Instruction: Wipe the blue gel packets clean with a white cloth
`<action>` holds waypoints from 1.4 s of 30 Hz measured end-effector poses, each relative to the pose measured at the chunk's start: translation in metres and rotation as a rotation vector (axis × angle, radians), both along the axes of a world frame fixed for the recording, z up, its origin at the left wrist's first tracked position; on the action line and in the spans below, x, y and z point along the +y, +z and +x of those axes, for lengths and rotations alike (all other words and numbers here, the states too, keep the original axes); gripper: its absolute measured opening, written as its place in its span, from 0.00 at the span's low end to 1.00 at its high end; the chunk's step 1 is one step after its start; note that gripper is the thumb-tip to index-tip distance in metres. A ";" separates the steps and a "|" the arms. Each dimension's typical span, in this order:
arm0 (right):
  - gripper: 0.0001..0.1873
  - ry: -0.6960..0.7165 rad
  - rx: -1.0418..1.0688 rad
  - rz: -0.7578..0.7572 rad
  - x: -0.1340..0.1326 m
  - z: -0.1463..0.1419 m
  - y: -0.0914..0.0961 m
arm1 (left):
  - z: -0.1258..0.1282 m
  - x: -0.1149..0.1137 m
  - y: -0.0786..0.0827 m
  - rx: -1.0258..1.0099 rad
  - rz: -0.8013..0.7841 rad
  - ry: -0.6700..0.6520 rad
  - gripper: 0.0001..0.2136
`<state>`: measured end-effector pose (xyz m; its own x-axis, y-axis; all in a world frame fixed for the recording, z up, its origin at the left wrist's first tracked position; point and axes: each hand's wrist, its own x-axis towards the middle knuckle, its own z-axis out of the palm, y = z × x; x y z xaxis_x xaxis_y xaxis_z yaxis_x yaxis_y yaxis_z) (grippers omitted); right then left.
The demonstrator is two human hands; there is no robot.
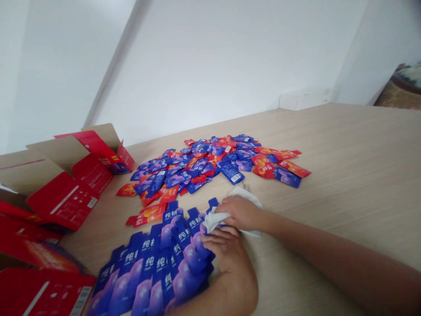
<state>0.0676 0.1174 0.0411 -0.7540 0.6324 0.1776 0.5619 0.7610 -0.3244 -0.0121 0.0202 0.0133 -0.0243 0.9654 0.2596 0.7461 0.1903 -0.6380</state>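
My right hand (pixel 240 213) grips a crumpled white tissue (pixel 215 220) against the top end of a long overlapping layout of blue sachets (pixel 154 267) with Chinese lettering. My left hand (pixel 226 252) lies curled on that layout's right side, its fingers close beneath the tissue. Whether it holds the sachets is hard to tell. Beyond both hands spreads a loose heap of mixed blue and red-orange sachets (pixel 197 164). A red-orange sachet (pixel 148 215) touches the layout's far end.
An opened red carton with tan inner flaps (pixel 66 175) stands at the left of the light wood table (pixel 345 145). Flat red carton panels (pixel 42 292) lie at the lower left. A white wall rises behind, with a small white box (pixel 304 98) against it.
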 end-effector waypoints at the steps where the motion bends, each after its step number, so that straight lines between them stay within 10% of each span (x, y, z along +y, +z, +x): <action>1: 0.12 -0.034 -0.011 -0.001 0.003 0.002 -0.001 | 0.000 0.000 0.000 0.003 -0.001 -0.005 0.14; 6: 0.13 -0.174 -0.023 0.050 0.012 0.013 0.000 | 0.000 -0.002 0.002 -0.045 -0.020 0.003 0.15; 13: 0.12 0.021 0.010 -0.012 -0.004 -0.002 0.005 | 0.001 0.001 0.004 -0.101 -0.047 0.025 0.17; 20: 0.14 -0.176 -0.030 0.030 0.012 0.010 -0.002 | 0.000 -0.001 -0.003 -0.072 -0.002 0.014 0.15; 28: 0.11 0.016 0.027 -0.002 -0.005 -0.005 0.003 | 0.002 0.004 -0.002 -0.171 0.007 0.060 0.16; 35: 0.15 -0.175 -0.018 0.024 0.013 0.009 -0.004 | 0.000 0.000 -0.005 -0.129 0.001 0.014 0.16; 42: 0.13 0.031 0.070 0.029 -0.004 -0.003 0.004 | 0.001 0.002 -0.004 -0.073 -0.037 0.038 0.17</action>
<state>0.0648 0.1134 0.0447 -0.7585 0.6024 0.2488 0.5142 0.7877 -0.3394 -0.0108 0.0227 0.0094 -0.0789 0.9723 0.2199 0.7838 0.1968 -0.5890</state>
